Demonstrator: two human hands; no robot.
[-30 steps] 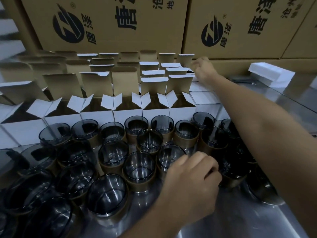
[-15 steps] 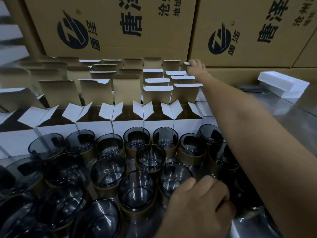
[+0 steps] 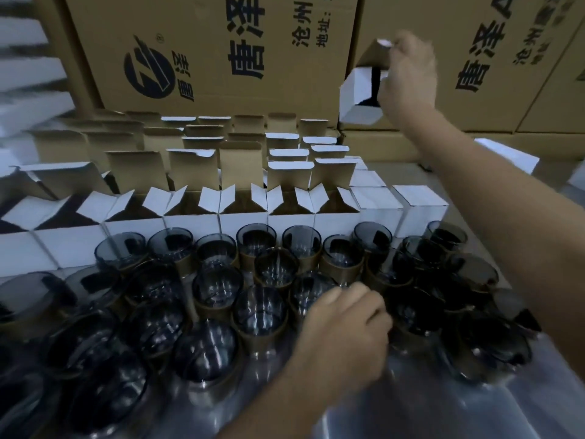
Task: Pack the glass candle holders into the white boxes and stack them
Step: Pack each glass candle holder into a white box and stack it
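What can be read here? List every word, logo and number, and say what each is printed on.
"唐泽", large, on the left brown carton.
"唐泽", small, beside the round logo on that carton.
"沧州" and "地址:", same carton; the rest is cut off.
"唐泽", on the right brown carton; the smaller print there is too blurred.
White boxes, glass candle holders: no print visible.

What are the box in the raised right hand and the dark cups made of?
Small box: probably thin paperboard, matte white outside, brown inside its folded flaps. Candle holders: likely smoky tinted glass, see-through with glossy highlights; the tan base bands could be card or metal.
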